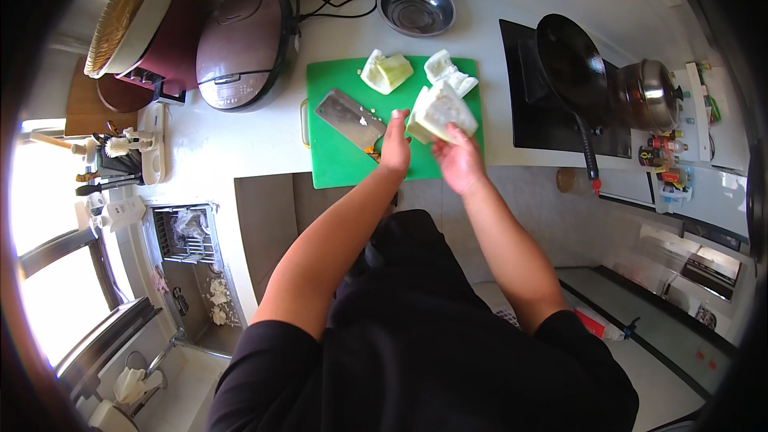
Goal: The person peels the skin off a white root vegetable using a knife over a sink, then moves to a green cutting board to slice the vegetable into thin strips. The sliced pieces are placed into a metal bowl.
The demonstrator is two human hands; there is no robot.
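My right hand [461,159] grips a thick chunk of pale melon [445,113], probably winter melon, with the thumb on its near edge. Close to the chunk's left side is my left hand [395,147], seen nearly edge-on and apparently holding nothing; some fingers are hidden. Beside that hand a cleaver [347,117] lies flat on the green cutting board [336,162], its handle partly covered by the hand. White scraps stick to the blade. Farther back on the board are a green-rinded melon piece [387,72] and white melon pieces [447,72].
A steel bowl [417,7] stands behind the board. To the left sit a rice cooker [243,42] and a sink [192,294] with white scraps. On the right, a wok [570,63] and a steel pot [645,96] rest on a black cooktop [540,132]; the wok's handle reaches past the counter edge.
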